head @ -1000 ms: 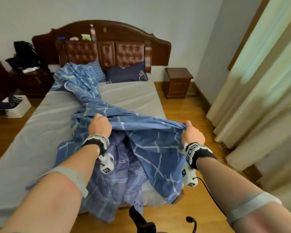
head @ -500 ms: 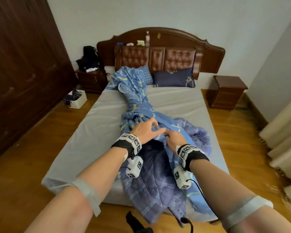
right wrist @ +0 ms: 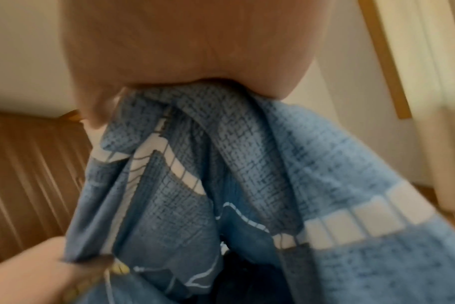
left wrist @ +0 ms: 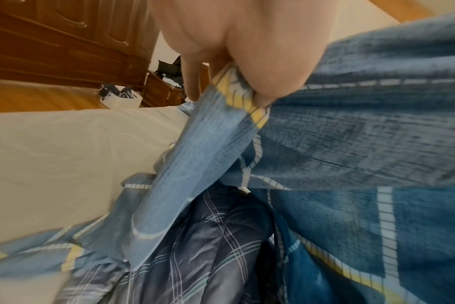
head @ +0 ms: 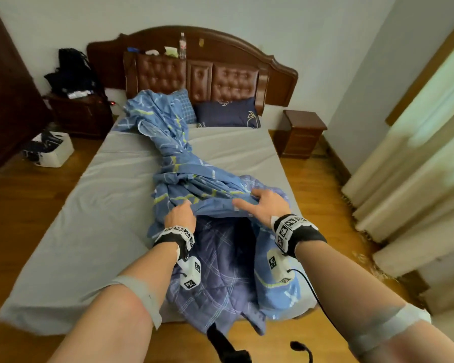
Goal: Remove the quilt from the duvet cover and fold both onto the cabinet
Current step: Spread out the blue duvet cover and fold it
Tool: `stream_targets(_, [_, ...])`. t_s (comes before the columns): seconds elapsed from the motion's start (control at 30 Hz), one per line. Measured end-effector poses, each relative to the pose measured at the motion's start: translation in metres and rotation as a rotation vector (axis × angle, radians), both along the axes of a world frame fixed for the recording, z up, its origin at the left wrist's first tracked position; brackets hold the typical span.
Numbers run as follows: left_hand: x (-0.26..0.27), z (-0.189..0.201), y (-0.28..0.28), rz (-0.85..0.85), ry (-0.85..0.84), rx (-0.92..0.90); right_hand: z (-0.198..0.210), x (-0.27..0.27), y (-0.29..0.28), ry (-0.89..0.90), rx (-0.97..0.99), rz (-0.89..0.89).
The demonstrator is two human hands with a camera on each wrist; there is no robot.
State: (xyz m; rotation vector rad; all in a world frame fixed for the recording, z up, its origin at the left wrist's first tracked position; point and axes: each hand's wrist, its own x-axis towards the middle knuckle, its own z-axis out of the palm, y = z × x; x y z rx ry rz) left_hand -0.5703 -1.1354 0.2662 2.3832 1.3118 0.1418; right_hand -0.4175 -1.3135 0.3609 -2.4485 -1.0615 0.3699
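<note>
**Grey bed, cover half peeled**

Nearest us the dark quilt (head: 220,271) spills limp and bulky from the opening. Our left hand (head: 181,214) and right hand (head: 266,205) bunch the duvet cover (head: 184,176) rim; thin, soft, grips anywhere, trailing toward the headboard (head: 194,72).

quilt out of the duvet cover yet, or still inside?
Partly out. The purple plaid quilt spills from the blue duvet cover mouth at the bed's foot; left hand and right hand grip its edge.
</note>
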Motion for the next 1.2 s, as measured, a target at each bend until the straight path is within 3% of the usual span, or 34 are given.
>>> stream_targets(0.13, [0.009,-0.002,0.012,0.053,-0.059,-0.069,-0.018,0.021,-0.019,-0.196,-0.254,0.097])
stream_targets(0.27, [0.011,0.033,0.012,0.016,-0.072,-0.029,-0.047,0.042,-0.027,-0.200,-0.371,-0.033])
stream_targets(0.37, [0.012,0.067,0.005,-0.099,-0.045,0.024,-0.054,0.033,-0.007,-0.110,-0.283,-0.058])
stream_targets(0.5, [0.008,0.085,-0.007,-0.273,0.004,0.064,-0.041,-0.016,0.050,0.039,-0.029,0.244])
stream_targets(0.6, [-0.007,0.078,0.001,-0.294,0.057,0.112,-0.032,-0.033,0.082,0.015,0.054,0.280])
stream_targets(0.87, [-0.068,0.036,0.086,-0.049,0.201,0.181,-0.020,-0.045,0.106,-0.171,0.066,-0.001])
stream_targets(0.97, [-0.094,0.015,0.122,-0.007,0.208,0.165,-0.024,-0.060,0.116,-0.208,-0.024,-0.177])
stream_targets(1.2, [-0.149,-0.010,0.182,-0.021,0.162,0.058,-0.047,-0.100,0.083,-0.129,-0.155,-0.607])
